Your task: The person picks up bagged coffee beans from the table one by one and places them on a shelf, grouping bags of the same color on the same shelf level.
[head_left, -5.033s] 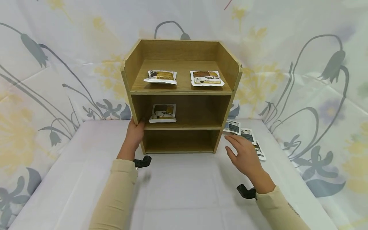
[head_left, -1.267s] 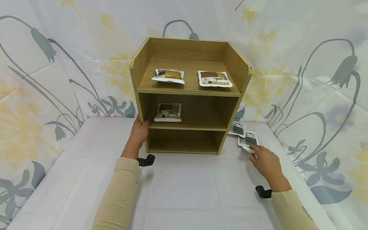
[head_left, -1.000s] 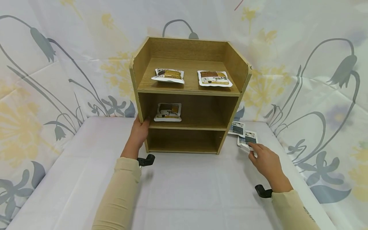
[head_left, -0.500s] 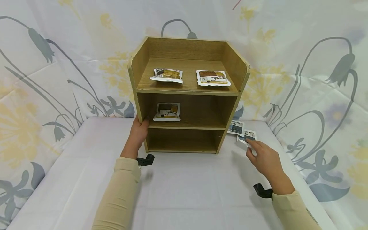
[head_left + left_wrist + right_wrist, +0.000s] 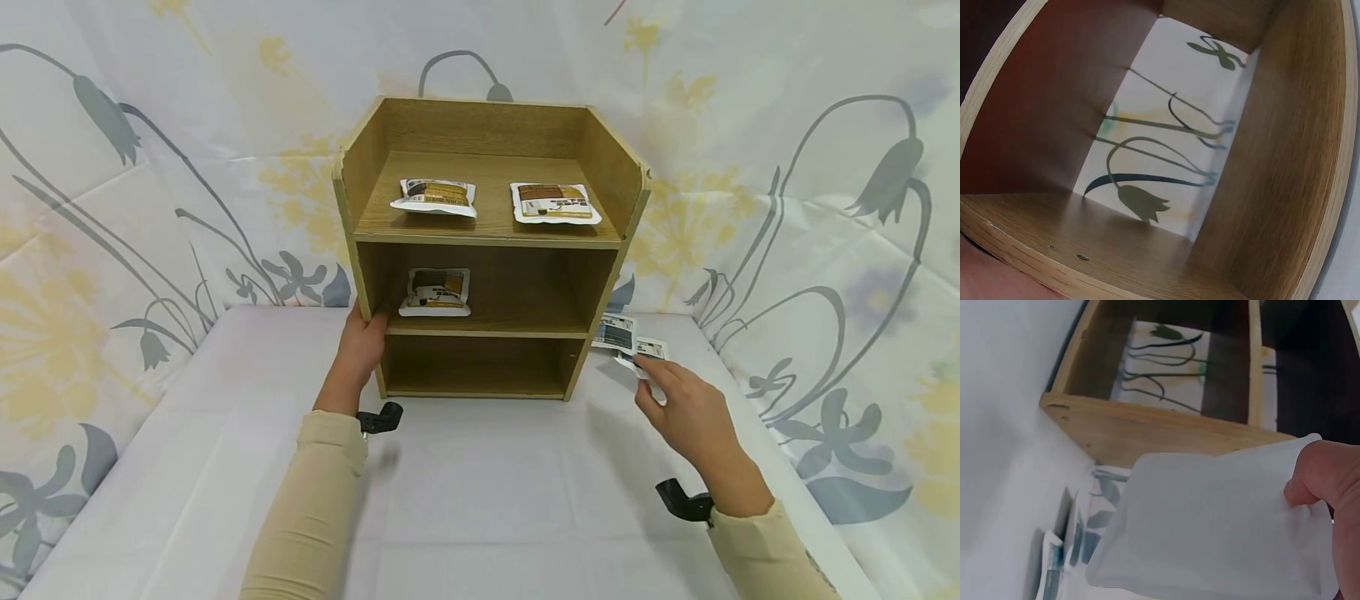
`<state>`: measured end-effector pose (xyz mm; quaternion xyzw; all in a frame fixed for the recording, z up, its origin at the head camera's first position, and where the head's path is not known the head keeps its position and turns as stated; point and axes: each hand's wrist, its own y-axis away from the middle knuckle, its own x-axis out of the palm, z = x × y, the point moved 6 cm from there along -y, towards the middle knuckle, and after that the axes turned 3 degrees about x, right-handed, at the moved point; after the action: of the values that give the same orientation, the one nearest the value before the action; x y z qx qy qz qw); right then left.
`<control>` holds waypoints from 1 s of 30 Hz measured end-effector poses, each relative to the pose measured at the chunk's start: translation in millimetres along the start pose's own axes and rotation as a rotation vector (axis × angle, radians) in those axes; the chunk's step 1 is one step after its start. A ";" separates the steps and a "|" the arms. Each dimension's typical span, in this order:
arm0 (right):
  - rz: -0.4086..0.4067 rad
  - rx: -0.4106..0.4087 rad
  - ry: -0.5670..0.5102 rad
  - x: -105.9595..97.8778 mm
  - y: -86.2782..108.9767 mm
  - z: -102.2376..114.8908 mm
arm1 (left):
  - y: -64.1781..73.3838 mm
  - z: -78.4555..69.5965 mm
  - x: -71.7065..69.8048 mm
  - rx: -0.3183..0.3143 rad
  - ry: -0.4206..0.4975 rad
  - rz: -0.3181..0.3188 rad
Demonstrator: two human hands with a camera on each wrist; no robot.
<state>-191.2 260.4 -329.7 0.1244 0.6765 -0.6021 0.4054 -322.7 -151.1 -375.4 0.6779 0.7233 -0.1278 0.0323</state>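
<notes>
A small wooden shelf (image 5: 487, 129) with three levels stands on the white cloth. My left hand (image 5: 358, 354) grips its left side panel at the middle board; in the left wrist view only a bit of that hand (image 5: 997, 278) shows beside the wood. To the right of the shelf, my right hand (image 5: 686, 408) pinches a white flat pouch between thumb and fingers. The right wrist view shows the pouch's plain face (image 5: 1210, 525), with the thumb (image 5: 1313, 487) on one edge. From the head view most of this pouch is hidden behind the fingers.
Two printed pouches lie on the cloth by the shelf's right side, a farther one (image 5: 615, 332) and a nearer one (image 5: 651, 347). On the top board sit a left pouch (image 5: 437, 197) and a right pouch (image 5: 555, 203). Another pouch (image 5: 437, 292) is on the middle level's left.
My right hand has gone to the pouches on the cloth, taken the nearest one and drawn it slightly left toward the shelf. The left hand keeps its grip on the side panel.
</notes>
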 end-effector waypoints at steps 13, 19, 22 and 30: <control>-0.026 -0.050 -0.035 -13.0 -10.1 17.7 | -1.4 3.0 -0.4 0.004 0.000 -0.005; -0.039 -0.069 -0.063 -21.7 -15.9 26.8 | -0.8 1.9 -0.6 0.002 -0.003 -0.011; -0.048 -0.081 -0.078 -26.1 -18.6 31.5 | -0.5 1.0 -0.4 0.001 -0.001 -0.016; -0.080 -0.116 -0.115 -37.3 -26.6 42.8 | -0.5 1.3 -0.1 -0.001 -0.001 -0.015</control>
<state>-167.7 226.6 -282.4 0.0389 0.6901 -0.5840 0.4257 -323.3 -151.5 -376.6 0.6725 0.7283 -0.1279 0.0321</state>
